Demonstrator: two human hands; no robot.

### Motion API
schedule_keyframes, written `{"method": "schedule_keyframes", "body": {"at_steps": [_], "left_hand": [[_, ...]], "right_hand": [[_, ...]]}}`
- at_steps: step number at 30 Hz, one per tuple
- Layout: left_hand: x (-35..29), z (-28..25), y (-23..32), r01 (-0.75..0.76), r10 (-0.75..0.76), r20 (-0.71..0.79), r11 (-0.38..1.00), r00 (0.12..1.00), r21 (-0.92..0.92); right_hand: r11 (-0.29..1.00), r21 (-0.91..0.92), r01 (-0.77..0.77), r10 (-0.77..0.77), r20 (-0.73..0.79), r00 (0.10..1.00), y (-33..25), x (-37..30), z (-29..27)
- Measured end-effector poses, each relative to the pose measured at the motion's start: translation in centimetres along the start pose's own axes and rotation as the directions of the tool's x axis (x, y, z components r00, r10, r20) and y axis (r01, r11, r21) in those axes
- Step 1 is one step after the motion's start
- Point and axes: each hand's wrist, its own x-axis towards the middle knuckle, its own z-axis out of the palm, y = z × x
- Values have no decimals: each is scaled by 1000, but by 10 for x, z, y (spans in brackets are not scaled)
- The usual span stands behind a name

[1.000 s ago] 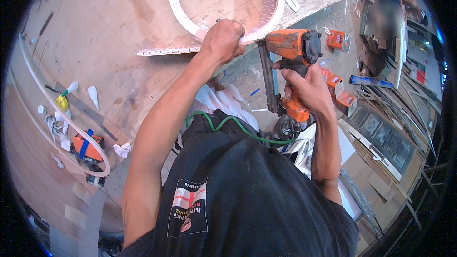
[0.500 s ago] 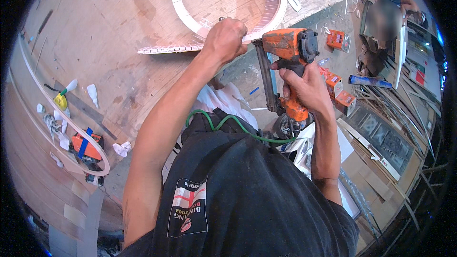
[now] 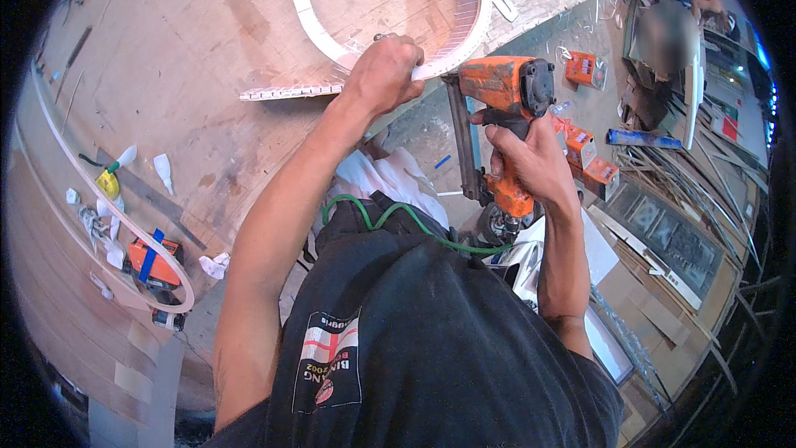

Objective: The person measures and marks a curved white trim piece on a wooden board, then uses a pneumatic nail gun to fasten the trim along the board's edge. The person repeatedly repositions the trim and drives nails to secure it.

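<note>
My right hand is wrapped round the handle of an orange and black air nail gun, whose magazine points down and whose nose lies near the table edge. A green air hose loops across my waist to it. My left hand is closed on the bottom of a white curved frame, where the bend meets a notched strip. That slotted strip sticks out leftward from under my hand, and slots also line the inside of the right bend. The nail gun's nose is just right of the frame, apart from it.
The frame rests on a stained plywood table. At left lie another curved white strip, white bottles and an orange tool with blue tape. Orange boxes stand on the floor at right. Another person is beyond them, near stacked wood strips.
The curved frame and my left hand have shifted slightly left and the strip's left end sits a little lower. The nail gun in my right hand has barely moved.
</note>
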Motion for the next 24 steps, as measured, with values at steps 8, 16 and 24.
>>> {"method": "schedule_keyframes", "body": {"at_steps": [8,16,24], "left_hand": [[-1,-2,-1,-89,88,-39,995,995,-36],[-4,-1,-4,-125,120,-86,991,989,-55],[-3,0,-5,-91,90,-60,995,994,-26]], "right_hand": [[999,-39,-9,12,55,998,-2,5,6],[999,-17,-30,31,39,999,-3,6,11],[993,-103,-58,64,54,997,-3,9,10]]}}
